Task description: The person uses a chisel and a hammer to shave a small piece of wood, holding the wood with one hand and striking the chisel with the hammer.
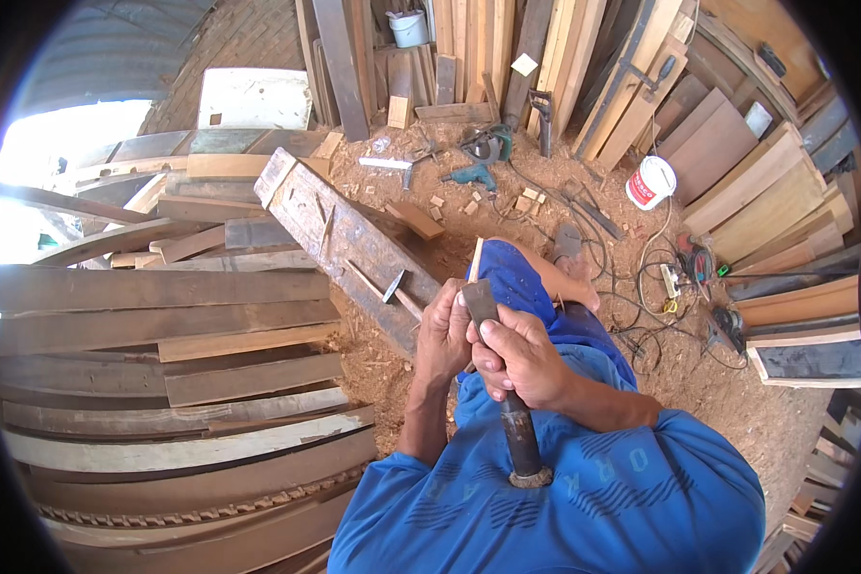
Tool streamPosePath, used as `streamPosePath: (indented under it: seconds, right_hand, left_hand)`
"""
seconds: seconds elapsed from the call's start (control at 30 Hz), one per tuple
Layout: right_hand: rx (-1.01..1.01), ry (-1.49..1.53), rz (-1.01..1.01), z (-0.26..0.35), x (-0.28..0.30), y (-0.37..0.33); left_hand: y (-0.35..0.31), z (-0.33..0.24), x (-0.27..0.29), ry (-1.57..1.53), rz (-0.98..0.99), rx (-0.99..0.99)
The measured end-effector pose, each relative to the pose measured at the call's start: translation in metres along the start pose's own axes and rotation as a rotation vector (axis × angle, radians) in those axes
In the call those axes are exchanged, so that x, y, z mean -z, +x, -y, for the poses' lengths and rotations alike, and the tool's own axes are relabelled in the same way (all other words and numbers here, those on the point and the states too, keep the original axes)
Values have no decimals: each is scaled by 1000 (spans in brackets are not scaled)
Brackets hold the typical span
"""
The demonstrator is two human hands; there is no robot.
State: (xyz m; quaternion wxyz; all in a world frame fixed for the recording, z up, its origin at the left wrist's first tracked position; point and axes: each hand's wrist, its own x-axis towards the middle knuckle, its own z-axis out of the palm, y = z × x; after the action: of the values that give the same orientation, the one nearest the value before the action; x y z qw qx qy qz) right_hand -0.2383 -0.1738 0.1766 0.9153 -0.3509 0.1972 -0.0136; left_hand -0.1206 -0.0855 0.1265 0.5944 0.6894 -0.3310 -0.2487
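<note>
In front of my chest I hold a wide chisel (520, 438). Its dark handle points down toward my shirt and its flat metal blade points up and away. My right hand (531, 364) is closed round the chisel where blade and handle meet. My left hand (440, 333) is closed beside the blade, pinching a thin pale strip of wood (476, 256) that sticks up past the fingers. The blade lies close against the strip; the exact contact is hidden by my fingers. Just left of my hands, a hammer (393, 287) lies on a worn wooden bench (306, 206).
Stacked planks (153, 311) fill the left side. Upright boards (469, 48) lean at the back. A green power drill (471, 176), a circular saw (486, 143), a handsaw (542, 120), a white bucket (652, 180) and tangled cables (646, 287) lie about on the sawdust-covered floor.
</note>
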Motion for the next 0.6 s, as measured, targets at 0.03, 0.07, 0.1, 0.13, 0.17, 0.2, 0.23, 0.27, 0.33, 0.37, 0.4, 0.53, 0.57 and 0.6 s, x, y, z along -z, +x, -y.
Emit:
streamPosePath:
  seconds: [0.03, 0.07, 0.1, 0.13, 0.17, 0.2, 0.23, 0.27, 0.33, 0.37, 0.4, 0.53, 0.57, 0.6]
  right_hand:
    - [0, 1, 1, 2, -1, -1]
    - [13, -13, 8, 4, -2, -3]
    - [27, -26, 14, 6, -3, -4]
    - [37, -25, -4, 11, 2, -10]
    - [172, -89, -32, 22, 0, -17]
    - [316, -157, -65, 31, -2, -20]
    - [253, -120, -46, 35, -6, -23]
    - [255, -116, -56, 33, -2, -21]
    - [185, -143, -112, 22, 8, -15]
    - [155, -38, -144, 18, 13, -8]
    - [119, 100, -100, 16, 20, 0]
    - [6, 141, 11, 11, 2, 12]
    - [-68, 170, 53, 8, -2, 11]
    - [-75, 146, 64, 6, -6, 9]
  left_hand:
    - [-3, -1, -1, -52, 1, 25]
    - [-6, -3, 0, -51, 2, 25]
    - [-12, -6, 0, -62, 74, 91]
    - [-17, -3, -4, -81, 163, 154]
    - [-35, -5, -11, -170, 227, 98]
    - [-56, 0, -23, -262, 299, 32]
    - [-80, 39, -27, -217, 192, 201]
    - [-78, 44, -23, -219, 202, 205]
    - [-75, 49, -11, -366, -27, 374]
    - [-59, 39, -9, -296, -15, 283]
    - [-43, 23, -8, -277, -31, 281]
    - [1, 17, -6, -277, -119, 130]
    - [6, 16, -6, -246, -147, 39]
    - [10, 13, -1, -246, -143, 28]
